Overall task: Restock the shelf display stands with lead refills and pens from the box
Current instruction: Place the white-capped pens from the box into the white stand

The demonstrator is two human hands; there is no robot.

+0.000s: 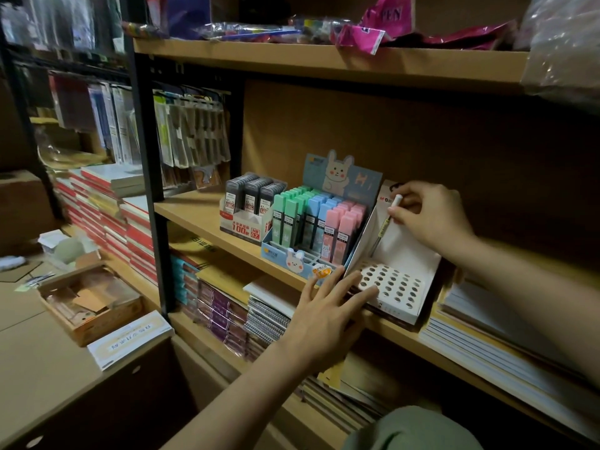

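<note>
— Head view: I have my right hand (431, 216) pinching a white-capped pen (388, 219) near its top, tip slanting down toward the white pen stand (425, 287) on the shelf (194, 209). Only that one pen is in the stand's space; every hole in its perforated tray looks vacant.

— And your left hand (328, 313)?

— Fingers spread flat, holding nothing, fingertips (370, 292) pressed on the stand's front left corner to steady it.

— What worries you?

— The stand is light card and its front overhangs the shelf edge. If I push the pen down off-centre and miss a hole, it could tip forward. It also sits right beside the pastel lead refill display (311, 222), so a sideways nudge might topple those cases.
</note>
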